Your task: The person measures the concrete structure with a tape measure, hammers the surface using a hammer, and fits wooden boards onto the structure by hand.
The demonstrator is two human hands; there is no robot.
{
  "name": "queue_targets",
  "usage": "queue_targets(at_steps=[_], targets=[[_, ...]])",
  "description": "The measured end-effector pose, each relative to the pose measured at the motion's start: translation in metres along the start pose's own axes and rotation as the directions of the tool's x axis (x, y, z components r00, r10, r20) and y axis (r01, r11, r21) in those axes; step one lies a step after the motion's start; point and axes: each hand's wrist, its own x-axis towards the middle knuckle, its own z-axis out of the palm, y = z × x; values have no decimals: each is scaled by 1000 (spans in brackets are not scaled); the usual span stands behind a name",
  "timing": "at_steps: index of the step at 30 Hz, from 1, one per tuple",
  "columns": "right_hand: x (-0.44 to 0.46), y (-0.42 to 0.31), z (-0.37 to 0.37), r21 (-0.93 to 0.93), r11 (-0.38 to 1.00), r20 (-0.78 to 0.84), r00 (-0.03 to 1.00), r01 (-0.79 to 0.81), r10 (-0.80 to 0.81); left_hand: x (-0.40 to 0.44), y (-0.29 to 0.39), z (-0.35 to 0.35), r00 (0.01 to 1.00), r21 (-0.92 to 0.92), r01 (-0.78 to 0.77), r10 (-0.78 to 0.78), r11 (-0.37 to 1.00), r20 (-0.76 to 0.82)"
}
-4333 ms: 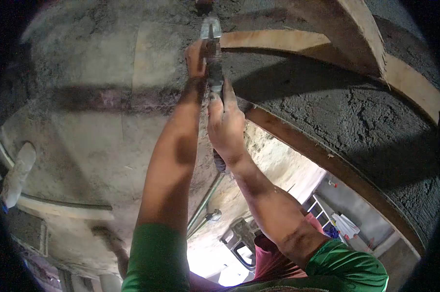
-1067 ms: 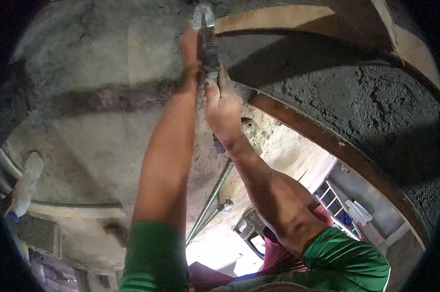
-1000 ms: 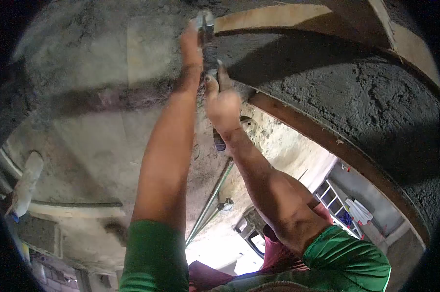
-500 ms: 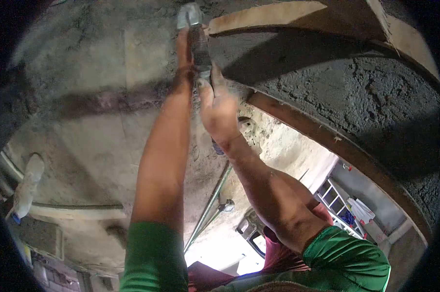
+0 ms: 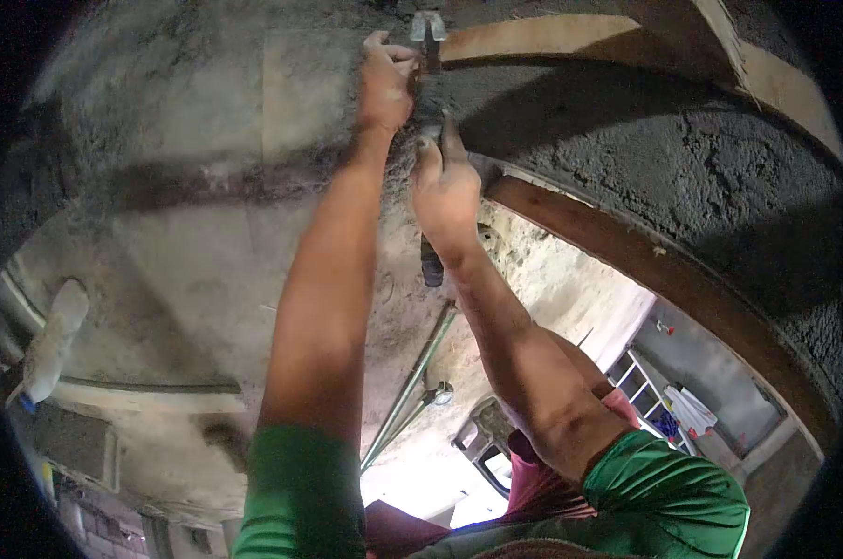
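Note:
My right hand (image 5: 447, 196) is closed around what looks like a claw hammer, its index finger stretched along the shaft. The two-pronged metal head of the hammer (image 5: 428, 28) is at the top, near the end of a curved wooden strip (image 5: 533, 37). Below my palm the black grip (image 5: 431, 264) sticks out. My left hand (image 5: 389, 84) is at the grey wall just left of the shaft, fingers apart and partly bent. I see nothing held in it, though its fingertips are partly hidden.
Rough wet-looking mortar (image 5: 645, 168) covers the curved surface at right, edged by a brown board (image 5: 580, 224). A ladder (image 5: 640, 382) stands lower right. Green poles (image 5: 412, 387) lean below my hands. A whitish elongated object (image 5: 58, 340) is at far left. A person in pink (image 5: 542, 484) is below.
The hammer and both hands have shifted right in the view. My left hand, earlier behind the hammer, now shows beside it with its fingers apart.

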Motion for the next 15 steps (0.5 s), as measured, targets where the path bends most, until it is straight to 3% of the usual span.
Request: queue_targets(at_steps=[2,3,4,5,6,7,8,9,11,12,14,15], targets=[[-7,-10,-9,47,998,3,999,52,-52,-4,7,-2,998,-48,51,-52,998,-21],[-10,-13,-12,62,996,2,998,66,-66,-1,3,-5,984,-397,174,-171,901,42],[-12,-17,-15,-5,996,15,996,90,-90,2,-1,-8,952,-686,279,-288,672,105],[-13,-18,-15,-70,991,32,993,115,-113,-4,-5,-9,951,-685,282,-291,672,107],[-9,-10,-9,-70,991,32,993,112,-110,-15,3,-12,993,-449,96,-114,888,-13],[-3,5,1,-197,965,-27,983,171,-179,-26,15,-14,993,-155,-103,94,983,-68],[-3,8,2,-260,946,-51,975,195,-215,-28,40,-17,985,-252,130,-154,959,-79],[-3,12,4,-324,922,-75,965,213,-250,-39,49,-22,985,-251,132,-155,959,-76],[-1,1,4,-118,993,67,998,14,-6,-65,68,-43,970,-362,105,-175,926,-168],[-11,-3,2,-125,992,72,997,4,5,-91,85,-54,957,-309,123,-196,943,-216],[-41,-15,3,-167,956,-45,967,242,-253,-140,117,-83,903,-266,215,-295,940,-312],[-60,-27,1,-176,954,-21,968,243,-250,-169,131,-99,850,-284,302,-392,910,-352]])
